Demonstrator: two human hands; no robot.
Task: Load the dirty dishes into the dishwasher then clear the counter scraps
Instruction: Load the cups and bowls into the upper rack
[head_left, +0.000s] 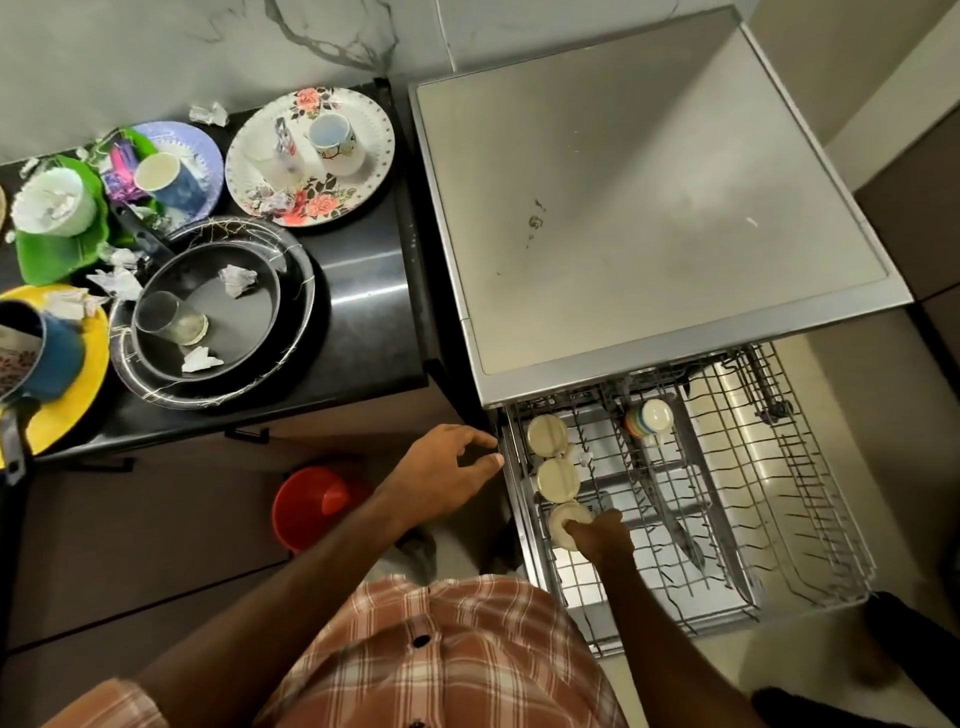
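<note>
The dishwasher's upper rack (810, 519) is pulled out below its grey top. My right hand (602, 538) grips a cream cup (563, 522) upside down at the rack's left side. Two more cream cups (548, 435) stand inverted behind it, and a striped cup (649, 418) sits further right. My left hand (447, 467) hovers open by the rack's left edge, holding nothing. Dirty dishes crowd the black counter (363, 312): a floral plate (311, 156) with cups, a dark pan (208, 312) holding a glass (169, 317), and a yellow plate (67, 395).
Crumpled paper scraps (236, 278) lie in the pan and around the dishes. A white bowl (52, 202) rests on a green plate at the left. A red bucket (311, 504) stands on the floor below the counter. A knife (675, 519) lies in the rack.
</note>
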